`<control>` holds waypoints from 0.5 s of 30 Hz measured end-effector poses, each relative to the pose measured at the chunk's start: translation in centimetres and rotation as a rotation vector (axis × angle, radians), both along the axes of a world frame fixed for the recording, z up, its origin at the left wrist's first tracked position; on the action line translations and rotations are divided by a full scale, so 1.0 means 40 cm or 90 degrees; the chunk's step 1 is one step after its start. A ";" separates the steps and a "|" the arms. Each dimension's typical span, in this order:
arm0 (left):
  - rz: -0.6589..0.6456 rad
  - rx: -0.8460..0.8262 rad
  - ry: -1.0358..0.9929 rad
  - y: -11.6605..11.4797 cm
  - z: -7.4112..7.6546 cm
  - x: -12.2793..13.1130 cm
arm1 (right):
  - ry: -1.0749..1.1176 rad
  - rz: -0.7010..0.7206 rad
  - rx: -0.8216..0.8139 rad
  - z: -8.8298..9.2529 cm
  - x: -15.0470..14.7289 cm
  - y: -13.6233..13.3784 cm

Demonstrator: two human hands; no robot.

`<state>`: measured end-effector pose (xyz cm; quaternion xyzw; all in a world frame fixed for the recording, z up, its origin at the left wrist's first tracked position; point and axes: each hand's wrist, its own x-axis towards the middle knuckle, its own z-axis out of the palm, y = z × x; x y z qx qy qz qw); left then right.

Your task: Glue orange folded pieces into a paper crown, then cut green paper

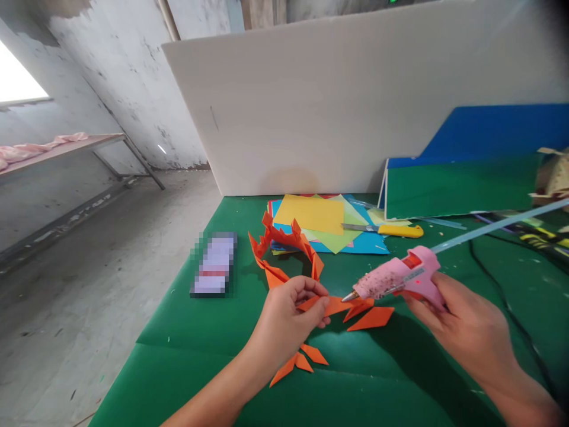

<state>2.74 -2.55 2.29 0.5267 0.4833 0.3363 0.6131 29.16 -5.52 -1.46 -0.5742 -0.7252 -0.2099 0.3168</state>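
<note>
Between the fingertips of my left hand [299,308] is a folded orange paper piece [336,306]. My right hand [469,323] grips a pink hot glue gun [393,277] by its handle. The gun's metal nozzle touches or hovers just over that paper piece; I cannot tell which. A long translucent glue stick [498,225] sticks out of its back. Beyond my left hand stands a curved ring of joined orange paper folds [288,240]. Loose folded orange pieces lie to the right [371,318] and below my left hand [296,362].
Stacked coloured paper [311,214] lies at the back with a yellow-handled knife [386,229] on it. A blurred phone-like object [216,264] is at left. A white board [311,107] and a green board [457,187] stand behind. A black cable [502,290] runs along the right.
</note>
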 end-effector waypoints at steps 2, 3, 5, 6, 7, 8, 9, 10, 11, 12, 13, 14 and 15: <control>-0.001 0.007 -0.001 0.002 -0.001 -0.001 | 0.004 0.007 -0.013 0.000 0.001 0.000; 0.000 0.008 0.001 0.003 -0.001 -0.001 | 0.007 0.009 -0.017 0.000 0.001 0.000; 0.005 0.005 0.004 0.005 0.000 -0.002 | 0.015 0.013 -0.022 0.000 0.002 0.001; 0.007 0.003 0.004 0.006 0.002 -0.001 | 0.017 0.016 -0.021 0.000 0.002 0.002; 0.011 -0.001 0.003 0.006 0.004 -0.001 | 0.018 0.019 -0.022 0.000 0.002 0.002; 0.014 -0.005 0.003 0.007 0.006 0.000 | 0.019 0.020 -0.021 0.001 0.002 0.003; 0.016 -0.008 0.003 0.007 0.009 0.000 | 0.018 0.020 -0.023 0.001 0.002 0.003; 0.017 -0.010 0.003 0.007 0.011 0.000 | 0.015 0.021 -0.021 0.001 0.003 0.004; 0.017 -0.012 0.004 0.007 0.013 0.000 | 0.013 0.023 -0.020 0.001 0.004 0.004; 0.017 -0.013 0.004 0.007 0.014 0.000 | 0.012 0.025 -0.019 0.002 0.004 0.004; 0.016 -0.011 0.003 0.008 0.015 0.000 | 0.013 0.027 -0.019 0.002 0.005 0.003; 0.014 -0.010 0.002 0.008 0.015 0.000 | 0.013 0.030 -0.016 0.002 0.005 0.003; 0.012 -0.008 0.003 0.008 0.015 0.000 | 0.012 0.032 -0.013 0.002 0.005 0.002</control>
